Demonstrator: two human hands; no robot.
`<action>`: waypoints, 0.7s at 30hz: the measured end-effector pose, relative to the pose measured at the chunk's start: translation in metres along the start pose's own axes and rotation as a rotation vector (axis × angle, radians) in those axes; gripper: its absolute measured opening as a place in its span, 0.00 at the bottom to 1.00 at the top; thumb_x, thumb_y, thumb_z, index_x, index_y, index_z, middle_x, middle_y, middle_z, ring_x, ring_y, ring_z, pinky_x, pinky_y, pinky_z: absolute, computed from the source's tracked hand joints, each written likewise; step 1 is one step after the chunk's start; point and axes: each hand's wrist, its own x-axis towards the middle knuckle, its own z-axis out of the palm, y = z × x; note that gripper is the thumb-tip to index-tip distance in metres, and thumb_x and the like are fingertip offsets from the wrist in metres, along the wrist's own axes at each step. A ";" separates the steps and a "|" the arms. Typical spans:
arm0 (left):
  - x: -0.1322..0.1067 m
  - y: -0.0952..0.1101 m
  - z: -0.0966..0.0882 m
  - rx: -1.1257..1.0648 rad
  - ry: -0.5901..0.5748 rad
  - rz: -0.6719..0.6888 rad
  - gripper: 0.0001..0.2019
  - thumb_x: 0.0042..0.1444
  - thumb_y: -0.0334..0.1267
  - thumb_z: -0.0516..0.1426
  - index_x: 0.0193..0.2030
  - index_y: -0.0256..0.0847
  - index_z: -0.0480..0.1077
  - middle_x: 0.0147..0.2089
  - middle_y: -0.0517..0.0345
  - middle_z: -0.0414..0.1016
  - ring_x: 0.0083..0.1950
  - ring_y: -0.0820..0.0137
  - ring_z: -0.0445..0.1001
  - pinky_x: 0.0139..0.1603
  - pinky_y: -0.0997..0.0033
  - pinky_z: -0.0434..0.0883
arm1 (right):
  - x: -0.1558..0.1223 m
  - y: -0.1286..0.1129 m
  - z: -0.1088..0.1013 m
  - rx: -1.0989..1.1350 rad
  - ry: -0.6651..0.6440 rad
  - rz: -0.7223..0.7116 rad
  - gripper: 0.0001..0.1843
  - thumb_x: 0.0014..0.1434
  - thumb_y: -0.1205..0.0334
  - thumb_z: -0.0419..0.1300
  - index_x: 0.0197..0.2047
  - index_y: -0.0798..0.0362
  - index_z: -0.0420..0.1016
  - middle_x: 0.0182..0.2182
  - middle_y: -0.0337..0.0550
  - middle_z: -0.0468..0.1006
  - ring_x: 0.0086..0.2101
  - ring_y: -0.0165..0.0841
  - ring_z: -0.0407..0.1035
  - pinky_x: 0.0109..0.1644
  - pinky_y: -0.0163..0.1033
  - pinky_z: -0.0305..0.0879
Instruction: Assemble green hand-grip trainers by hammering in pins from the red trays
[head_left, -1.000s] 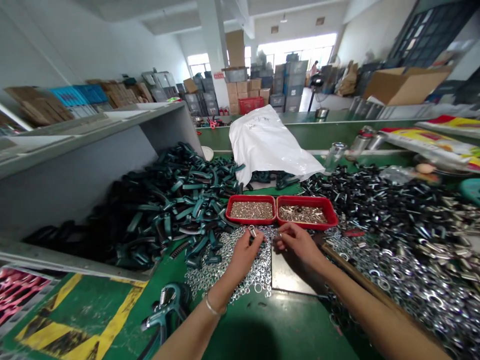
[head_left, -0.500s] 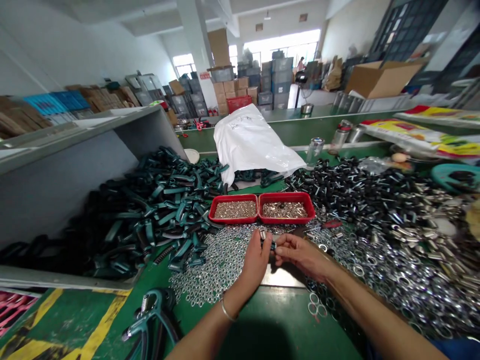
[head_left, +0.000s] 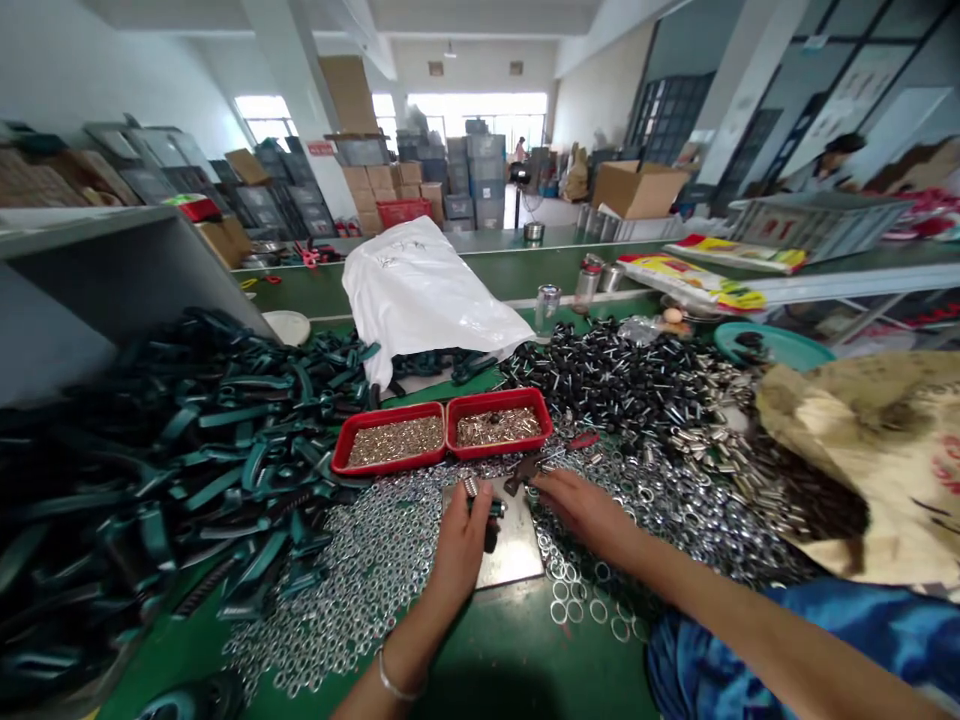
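Observation:
My left hand (head_left: 459,540) is closed round a small part (head_left: 472,487) with a silver coil spring and a dark knob, held over a metal plate (head_left: 510,550). My right hand (head_left: 581,510) rests lower right of a dark-headed tool (head_left: 520,474), which resembles a hammer. Its fingertips are drawn together by the tool and the loose metal rings (head_left: 622,490); whatever they pinch is hidden. Small washers (head_left: 352,570) spread left of the plate. Behind my hands stand two red trays, the left tray (head_left: 390,466) with tiny metal pieces and the right tray (head_left: 499,398) with small pins.
Teal-and-black hand grips (head_left: 247,430) are heaped on the left, beside a grey shelf box (head_left: 172,270). A white sack (head_left: 427,300) lies behind the trays. Black-headed bolts (head_left: 622,375) and metal sleeves (head_left: 720,450) pile up right. Another person (head_left: 829,165) sits at the far right.
My right hand has come away from the part and moved right, towards the dark-headed tool. My left hand keeps the part. The view has turned to the right.

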 end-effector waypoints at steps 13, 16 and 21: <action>0.016 -0.013 0.012 -0.448 0.013 -0.224 0.21 0.57 0.59 0.56 0.38 0.41 0.64 0.34 0.60 0.72 0.30 0.74 0.70 0.34 0.74 0.68 | -0.025 0.134 -0.059 -0.543 -0.096 0.172 0.20 0.57 0.81 0.48 0.47 0.57 0.73 0.39 0.54 0.74 0.42 0.43 0.68 0.45 0.44 0.66; 0.012 -0.011 0.010 -0.497 0.019 -0.258 0.21 0.56 0.58 0.58 0.38 0.40 0.64 0.33 0.59 0.73 0.29 0.75 0.70 0.33 0.75 0.67 | -0.029 0.135 -0.054 -0.564 -0.158 0.193 0.18 0.56 0.81 0.49 0.42 0.54 0.74 0.37 0.52 0.74 0.39 0.41 0.68 0.41 0.41 0.65; 0.007 -0.008 0.004 -0.516 0.023 -0.266 0.21 0.55 0.57 0.59 0.40 0.39 0.66 0.33 0.60 0.72 0.29 0.76 0.70 0.32 0.76 0.67 | -0.036 0.139 -0.057 -0.565 -0.191 0.179 0.17 0.59 0.78 0.49 0.43 0.55 0.74 0.39 0.53 0.76 0.40 0.40 0.69 0.43 0.41 0.66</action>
